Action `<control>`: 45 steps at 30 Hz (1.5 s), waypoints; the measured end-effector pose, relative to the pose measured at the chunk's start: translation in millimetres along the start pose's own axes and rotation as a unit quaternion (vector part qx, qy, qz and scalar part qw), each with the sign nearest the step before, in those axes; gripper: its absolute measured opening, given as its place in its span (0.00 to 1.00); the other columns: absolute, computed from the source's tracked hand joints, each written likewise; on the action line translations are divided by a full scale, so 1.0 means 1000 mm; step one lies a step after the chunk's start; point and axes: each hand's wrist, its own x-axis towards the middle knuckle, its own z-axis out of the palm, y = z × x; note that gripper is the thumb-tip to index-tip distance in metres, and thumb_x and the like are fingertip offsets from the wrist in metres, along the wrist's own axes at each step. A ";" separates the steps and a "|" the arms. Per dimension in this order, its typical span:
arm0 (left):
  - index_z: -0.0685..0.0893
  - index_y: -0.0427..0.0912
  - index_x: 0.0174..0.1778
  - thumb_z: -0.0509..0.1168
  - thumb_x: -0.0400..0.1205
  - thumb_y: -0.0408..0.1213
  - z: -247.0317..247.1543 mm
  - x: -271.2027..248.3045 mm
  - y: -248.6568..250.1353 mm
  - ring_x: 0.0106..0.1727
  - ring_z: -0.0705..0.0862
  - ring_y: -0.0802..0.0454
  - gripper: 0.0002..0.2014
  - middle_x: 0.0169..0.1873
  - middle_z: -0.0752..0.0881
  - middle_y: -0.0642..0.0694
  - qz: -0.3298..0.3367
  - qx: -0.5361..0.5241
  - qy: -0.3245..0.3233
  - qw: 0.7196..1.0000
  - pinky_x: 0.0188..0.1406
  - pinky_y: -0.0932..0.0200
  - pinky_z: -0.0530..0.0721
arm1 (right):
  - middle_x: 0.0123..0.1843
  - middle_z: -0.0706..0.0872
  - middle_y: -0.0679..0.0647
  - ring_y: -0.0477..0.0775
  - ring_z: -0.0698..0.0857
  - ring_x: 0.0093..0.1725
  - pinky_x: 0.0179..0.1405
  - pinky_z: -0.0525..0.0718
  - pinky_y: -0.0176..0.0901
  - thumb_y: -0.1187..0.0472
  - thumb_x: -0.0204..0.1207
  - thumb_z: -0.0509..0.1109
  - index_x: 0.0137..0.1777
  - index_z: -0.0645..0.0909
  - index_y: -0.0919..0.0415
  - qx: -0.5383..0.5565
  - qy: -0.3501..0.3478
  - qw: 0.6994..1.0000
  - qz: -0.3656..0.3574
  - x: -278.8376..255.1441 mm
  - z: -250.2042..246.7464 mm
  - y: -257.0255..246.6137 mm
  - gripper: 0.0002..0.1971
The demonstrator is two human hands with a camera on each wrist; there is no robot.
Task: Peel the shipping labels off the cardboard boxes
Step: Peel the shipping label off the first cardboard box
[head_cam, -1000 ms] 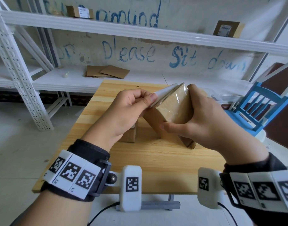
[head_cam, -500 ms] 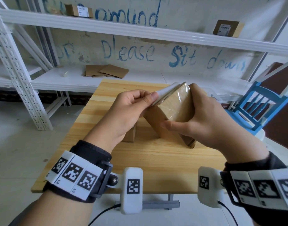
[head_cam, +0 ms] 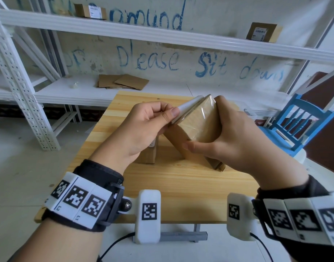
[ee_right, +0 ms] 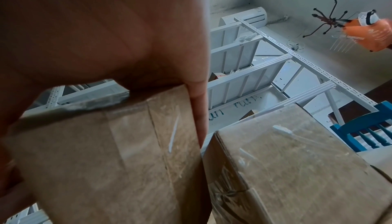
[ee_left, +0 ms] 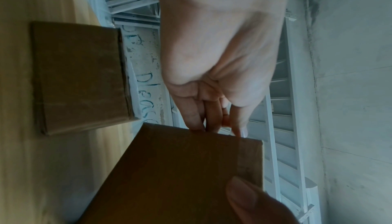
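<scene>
My right hand (head_cam: pixel 228 133) grips a taped cardboard box (head_cam: pixel 198 125), tilted on one edge on the wooden table (head_cam: pixel 181 186). A white shipping label (head_cam: pixel 187 107) stands lifted off the box's upper face. My left hand (head_cam: pixel 170 114) pinches the label's free edge between thumb and fingers. In the left wrist view the fingers (ee_left: pixel 203 115) curl at the top edge of the held box (ee_left: pixel 180 177). A second box (head_cam: pixel 149 154) stands on the table under my left hand. The right wrist view shows the held box (ee_right: pixel 116 152) and another taped box (ee_right: pixel 297 160) beside it.
White metal shelving runs behind the table. Flat cardboard pieces (head_cam: pixel 122 82) lie on its lower shelf. Two labelled boxes (head_cam: pixel 90 11) (head_cam: pixel 262 32) sit on the upper shelf. A blue chair (head_cam: pixel 302 120) stands at the right, close to the table.
Hardly anything: both hands keep their holds, and the box with its lifted label has shifted only slightly.
</scene>
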 end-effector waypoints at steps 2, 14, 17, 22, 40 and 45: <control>0.85 0.39 0.44 0.66 0.87 0.34 0.001 0.000 -0.001 0.40 0.85 0.60 0.06 0.36 0.87 0.49 -0.004 -0.007 0.006 1.000 0.51 0.67 0.86 | 0.35 0.79 0.47 0.44 0.78 0.39 0.32 0.73 0.36 0.34 0.55 0.83 0.48 0.70 0.57 0.002 0.001 1.000 0.003 0.001 0.000 0.001 0.36; 0.79 0.47 0.39 0.70 0.84 0.35 0.010 0.003 -0.002 0.34 0.85 0.57 0.09 0.32 0.88 0.50 -0.009 -0.057 0.030 0.998 0.43 0.67 0.84 | 0.38 0.81 0.50 0.48 0.79 0.38 0.33 0.74 0.39 0.34 0.56 0.83 0.51 0.71 0.59 0.006 0.003 1.000 0.013 0.002 -0.001 0.005 0.37; 0.78 0.46 0.40 0.69 0.85 0.34 0.008 0.003 -0.002 0.35 0.83 0.57 0.09 0.32 0.87 0.51 -0.004 -0.040 0.018 0.999 0.43 0.64 0.82 | 0.37 0.80 0.48 0.45 0.79 0.38 0.32 0.73 0.38 0.33 0.56 0.82 0.51 0.71 0.58 -0.003 0.002 1.000 0.011 0.001 -0.001 0.004 0.37; 0.79 0.47 0.39 0.70 0.84 0.35 0.007 0.002 -0.003 0.36 0.85 0.57 0.09 0.33 0.88 0.50 -0.011 -0.051 0.027 0.998 0.47 0.64 0.84 | 0.35 0.79 0.48 0.44 0.79 0.41 0.33 0.73 0.38 0.34 0.56 0.83 0.50 0.70 0.58 -0.005 0.006 1.000 0.008 0.001 0.000 0.004 0.37; 0.77 0.47 0.41 0.70 0.85 0.35 0.006 0.003 -0.003 0.36 0.85 0.57 0.09 0.33 0.88 0.51 -0.007 -0.030 0.026 0.999 0.43 0.63 0.83 | 0.36 0.80 0.49 0.45 0.79 0.41 0.34 0.74 0.39 0.33 0.55 0.82 0.51 0.71 0.58 0.001 0.003 1.000 0.012 0.001 -0.001 0.003 0.37; 0.77 0.47 0.40 0.69 0.85 0.36 0.006 0.002 -0.002 0.37 0.83 0.56 0.09 0.33 0.87 0.51 -0.010 -0.013 0.026 1.000 0.45 0.59 0.81 | 0.36 0.80 0.49 0.47 0.79 0.37 0.32 0.74 0.40 0.33 0.56 0.82 0.50 0.70 0.58 -0.003 0.003 1.000 0.012 0.001 0.000 0.001 0.37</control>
